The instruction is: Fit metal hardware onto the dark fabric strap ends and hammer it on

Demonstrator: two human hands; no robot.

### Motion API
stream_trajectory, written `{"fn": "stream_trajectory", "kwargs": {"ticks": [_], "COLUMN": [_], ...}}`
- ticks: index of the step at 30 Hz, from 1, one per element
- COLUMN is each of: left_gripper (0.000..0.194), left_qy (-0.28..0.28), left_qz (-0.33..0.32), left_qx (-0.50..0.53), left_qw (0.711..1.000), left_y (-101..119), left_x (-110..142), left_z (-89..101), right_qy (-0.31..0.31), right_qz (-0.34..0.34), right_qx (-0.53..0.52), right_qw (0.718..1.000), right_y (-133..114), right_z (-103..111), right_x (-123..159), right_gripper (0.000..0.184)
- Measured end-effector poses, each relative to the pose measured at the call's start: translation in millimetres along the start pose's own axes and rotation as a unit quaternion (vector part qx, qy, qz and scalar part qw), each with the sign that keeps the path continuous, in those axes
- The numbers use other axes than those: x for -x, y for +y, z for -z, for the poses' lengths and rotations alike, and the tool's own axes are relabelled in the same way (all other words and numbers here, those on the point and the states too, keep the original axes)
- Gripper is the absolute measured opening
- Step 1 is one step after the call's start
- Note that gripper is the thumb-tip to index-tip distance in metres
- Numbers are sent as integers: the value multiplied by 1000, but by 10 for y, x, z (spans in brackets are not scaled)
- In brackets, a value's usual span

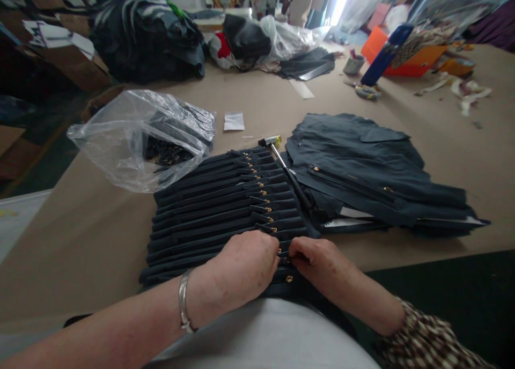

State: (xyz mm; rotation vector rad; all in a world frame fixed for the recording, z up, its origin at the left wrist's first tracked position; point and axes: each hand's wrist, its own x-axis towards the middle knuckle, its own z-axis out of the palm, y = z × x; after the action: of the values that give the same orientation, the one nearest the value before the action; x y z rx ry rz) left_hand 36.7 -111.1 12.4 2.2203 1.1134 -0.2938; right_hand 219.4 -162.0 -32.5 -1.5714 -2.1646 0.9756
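A row of overlapping dark navy fabric pieces with zippers (217, 197) lies before me, their gold sliders in a line near the right side. My left hand (251, 262) is closed at the near end of this row, its fingertips pinching a zipper (284, 260). Facing it, my right hand (316, 259) pinches the same zipper from the right, thumb and finger pressed together. The exact grip is partly hidden by the fingers. Just below lies another gold slider (289, 279). A small hammer (287, 170) with a yellow-tipped head rests beside the row.
At right lies a stack of dark fabric panels (354, 154). A clear plastic bag (120, 138) with dark zippers stands left, near a white paper square (234, 121). Farther back are a large fabric pile (145, 36), an orange box (418, 60) and scissors (366, 91).
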Motion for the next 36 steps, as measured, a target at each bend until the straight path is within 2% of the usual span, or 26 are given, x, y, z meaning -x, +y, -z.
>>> {"fn": "stream_trajectory", "kwargs": {"ticks": [3,6,8,11,14,18,19,21,23,27,30,32,36], "left_gripper": [27,25,40,61,65,59,58,53,43,23,20,22,26], "left_qy": [12,41,46,48,75,102,103,105,112,123,102,75,14], "left_qz": [0,1,1,2,25,20,21,32,36,-9,-26,-40,-71], "left_qx": [27,172,321,513,591,635,631,600,551,433,329,274,211], "left_qw": [1000,984,946,857,803,765,769,793,826,893,938,958,975], "left_y": [-64,-109,-104,-55,-1,7,-3,-33,-63,-88,-74,-55,-2], "left_x": [24,39,45,57,68,84,90,100,112,144,165,175,196], "left_z": [25,86,133,170,146,106,108,120,130,96,47,24,-9], "right_qy": [-4,44,80,112,140,151,151,141,118,50,0,-22,-53], "right_qz": [1,36,85,148,160,173,174,160,135,92,69,63,10], "right_qx": [-9,-10,-16,-1,29,-7,-25,-56,-63,-51,-62,-76,-94], "right_qw": [1000,998,993,983,977,973,973,975,982,993,996,995,994], "right_y": [-19,-128,-260,-477,-601,-564,-533,-469,-420,-396,-407,-401,-328], "right_z": [79,204,267,260,139,22,28,79,158,275,291,286,248], "right_x": [-21,-65,-111,-200,-285,-321,-312,-279,-235,-123,-13,64,197], "right_gripper": [17,15,16,12,11,12,12,14,15,17,22,22,15]}}
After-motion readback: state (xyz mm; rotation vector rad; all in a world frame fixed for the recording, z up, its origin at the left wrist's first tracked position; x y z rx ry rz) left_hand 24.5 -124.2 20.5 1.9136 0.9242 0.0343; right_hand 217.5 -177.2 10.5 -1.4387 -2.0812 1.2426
